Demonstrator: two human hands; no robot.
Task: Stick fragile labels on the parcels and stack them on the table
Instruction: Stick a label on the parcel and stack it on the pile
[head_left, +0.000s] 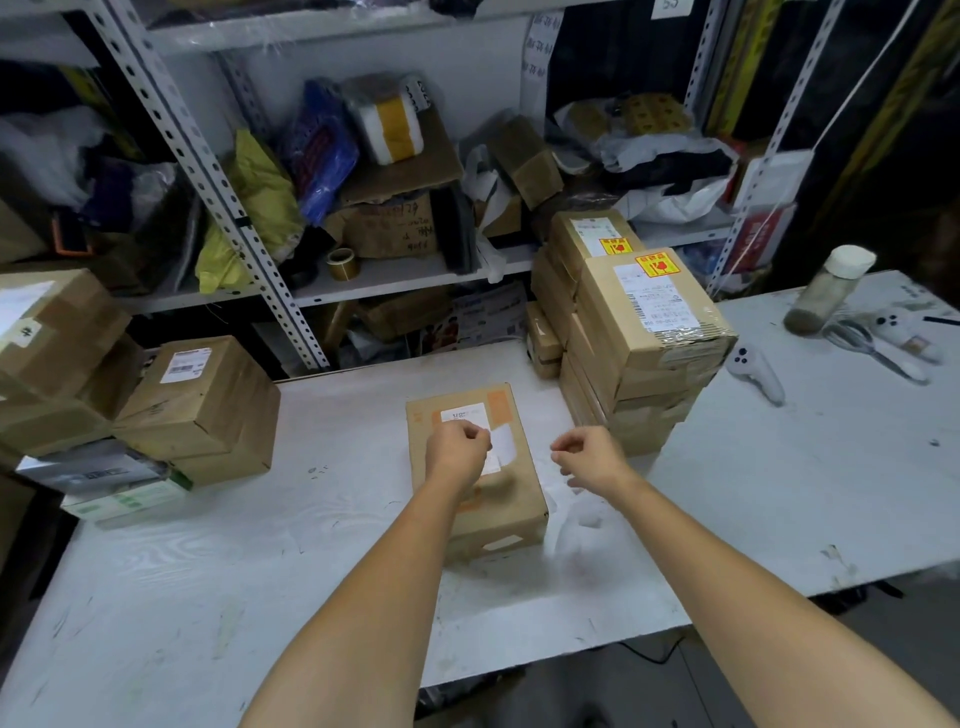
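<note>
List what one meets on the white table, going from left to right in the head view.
pile of brown parcels → single parcel in the middle → tall stack of parcels with fragile labels → white controller → jar with a white lid

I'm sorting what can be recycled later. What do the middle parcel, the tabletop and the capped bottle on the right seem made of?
The middle parcel looks like matt brown cardboard with folded edges and white paper labels. The tabletop is a smooth, white, scuffed surface, likely painted or laminated board; unclear which. The bottle is see-through, plastic or glass; its white cap is probably plastic.
</note>
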